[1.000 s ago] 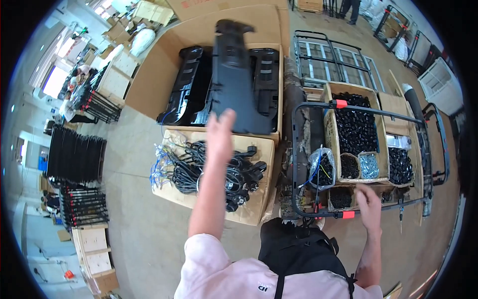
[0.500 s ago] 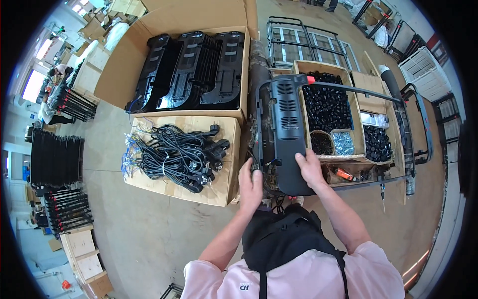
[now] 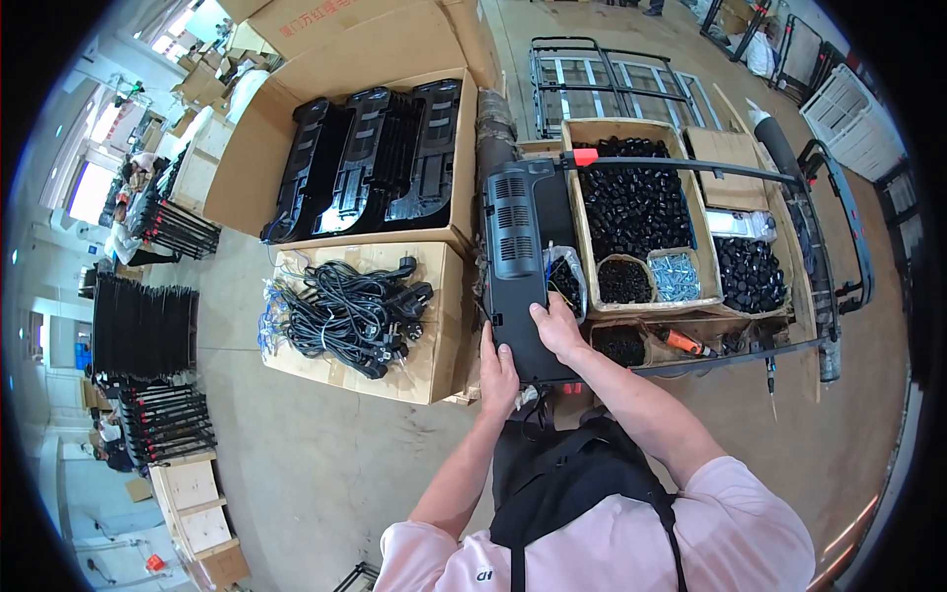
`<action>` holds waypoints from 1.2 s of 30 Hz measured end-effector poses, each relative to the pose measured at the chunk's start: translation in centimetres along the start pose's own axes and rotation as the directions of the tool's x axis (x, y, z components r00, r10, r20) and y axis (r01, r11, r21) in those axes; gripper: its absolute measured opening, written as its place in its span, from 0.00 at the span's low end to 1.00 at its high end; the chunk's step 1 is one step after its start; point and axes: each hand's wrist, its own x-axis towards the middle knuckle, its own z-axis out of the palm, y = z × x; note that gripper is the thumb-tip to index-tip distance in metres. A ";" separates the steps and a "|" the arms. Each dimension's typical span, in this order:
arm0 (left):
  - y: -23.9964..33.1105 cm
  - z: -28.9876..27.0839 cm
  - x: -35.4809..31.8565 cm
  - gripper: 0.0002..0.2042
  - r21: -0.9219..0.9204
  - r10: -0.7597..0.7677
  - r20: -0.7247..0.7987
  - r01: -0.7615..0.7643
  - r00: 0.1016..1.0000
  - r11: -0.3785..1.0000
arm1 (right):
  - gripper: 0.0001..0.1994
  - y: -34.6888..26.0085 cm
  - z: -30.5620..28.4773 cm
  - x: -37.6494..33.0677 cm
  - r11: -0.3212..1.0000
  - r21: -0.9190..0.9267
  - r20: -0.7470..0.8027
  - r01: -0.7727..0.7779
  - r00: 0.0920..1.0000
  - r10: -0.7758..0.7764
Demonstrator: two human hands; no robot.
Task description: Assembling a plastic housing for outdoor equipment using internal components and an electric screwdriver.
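A long black plastic cover with vent slots lies over the left end of a black metal tube frame. My left hand holds the cover's lower left edge, fingers along the side and thumb near the top face. On its right edge is my right hand, thumb on top and fingers curled over the side, partly hidden. A red piece sits on the frame's far bar beside the cover's upper end. Thin coloured wires show next to my right hand.
Bundled black power cords lie on a carton at left, below an open carton of black covers. Wooden bins hold black knobs and screws. An orange-handled tool lies at the near edge. People work far left.
Both hands have moved the cover left, off the inner side of the frame's left bar and over it. The frame has shifted slightly too, and a bag of black parts has come into view.
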 end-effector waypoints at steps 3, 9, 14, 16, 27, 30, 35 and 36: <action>-0.1 -0.1 -0.2 0.28 -0.005 0.008 -0.003 -0.008 1.000 1.000 | 0.19 -0.2 -0.3 -0.2 1.000 -0.012 0.034 0.016 0.999 -0.016; -1.5 -0.4 0.9 0.28 -0.029 0.005 -0.102 -0.008 0.995 1.000 | 0.38 -2.8 -8.0 -0.7 0.970 -0.228 0.218 0.084 0.975 -0.033; 8.1 2.0 4.2 0.13 0.201 0.327 -0.013 -0.318 0.945 0.927 | 0.15 0.2 -23.3 -7.7 0.980 0.175 0.310 -0.091 0.950 0.032; 12.2 7.5 5.3 0.05 0.091 0.410 0.332 -0.462 0.849 0.882 | 0.14 3.7 -28.8 -12.4 0.933 0.245 0.371 -0.262 0.915 0.160; 0.9 28.4 6.4 0.33 -0.078 -0.084 0.987 -0.857 -0.140 0.510 | 0.11 22.4 -27.9 -13.2 0.631 0.651 -0.012 -0.422 0.826 0.564; 1.3 28.2 6.1 0.34 -0.126 -0.061 0.983 -0.883 -0.172 0.452 | 0.11 26.9 -25.4 -7.9 0.505 0.826 -0.115 -0.251 0.802 0.586; 0.2 28.2 5.4 0.12 -0.137 -0.070 0.982 -0.924 -0.173 0.357 | 0.13 29.4 -24.7 1.4 0.294 0.953 -0.160 -0.072 0.704 0.692; 0.2 28.4 5.1 0.11 -0.151 -0.092 0.977 -0.925 -0.194 0.348 | 0.16 30.4 -24.6 2.9 0.329 0.934 -0.195 -0.138 0.575 0.795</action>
